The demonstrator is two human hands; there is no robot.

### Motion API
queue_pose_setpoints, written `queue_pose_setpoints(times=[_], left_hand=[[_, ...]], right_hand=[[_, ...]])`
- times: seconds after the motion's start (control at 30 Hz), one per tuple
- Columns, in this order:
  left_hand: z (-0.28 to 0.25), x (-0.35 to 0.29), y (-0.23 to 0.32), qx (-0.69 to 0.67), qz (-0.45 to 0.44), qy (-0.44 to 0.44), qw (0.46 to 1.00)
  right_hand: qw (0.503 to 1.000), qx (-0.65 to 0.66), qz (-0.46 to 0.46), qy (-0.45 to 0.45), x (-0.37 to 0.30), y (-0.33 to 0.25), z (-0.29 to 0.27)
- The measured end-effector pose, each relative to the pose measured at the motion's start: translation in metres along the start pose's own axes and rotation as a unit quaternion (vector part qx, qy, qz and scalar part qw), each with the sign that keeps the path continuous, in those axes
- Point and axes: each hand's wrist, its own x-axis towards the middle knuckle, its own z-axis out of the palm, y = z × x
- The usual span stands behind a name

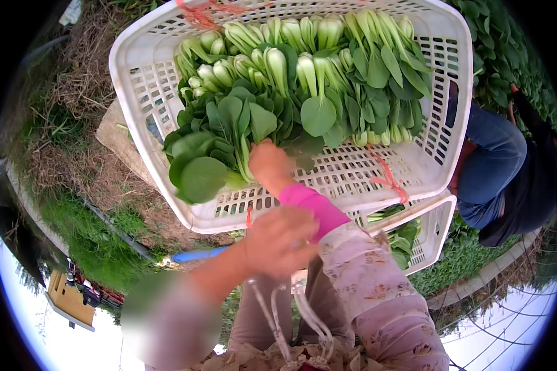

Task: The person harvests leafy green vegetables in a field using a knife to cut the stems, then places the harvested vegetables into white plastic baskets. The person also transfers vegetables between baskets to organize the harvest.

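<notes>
"Where are the greens (319, 115)?"
"In the white crate (427, 162) at twelve o'clock."
"And the right hand (270, 166)?"
"Stretched in from five o'clock, back upward, fingertips against stalks (244, 162); I can't tell whether they grip."
"The left hand (278, 241)?"
"At six o'clock, beside the pink cuff (317, 211), fingers bent and blurred; I can't tell whether it holds anything."

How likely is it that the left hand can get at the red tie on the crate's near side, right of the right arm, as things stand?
Probably not by a straight path: the right arm's magenta cuff appears to lie between the left hand and the red tie.
</notes>
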Motion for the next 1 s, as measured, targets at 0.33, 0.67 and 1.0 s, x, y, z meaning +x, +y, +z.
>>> queue_pose_setpoints(times=[0.33,0.67,1.0], left_hand=[[0.019,-0.005,-0.149,0.224,-0.192,-0.048,0.954],[0.01,-0.011,-0.15,0.148,-0.094,0.011,0.984],[0.016,-0.014,-0.149,0.157,-0.093,0.032,0.983]], right_hand=[[0.954,-0.036,-0.271,-0.12,0.026,0.074,-0.061],[0.756,-0.521,-0.378,-0.119,0.082,0.103,-0.029],[0.863,-0.384,-0.326,0.03,0.076,0.051,-0.102]])
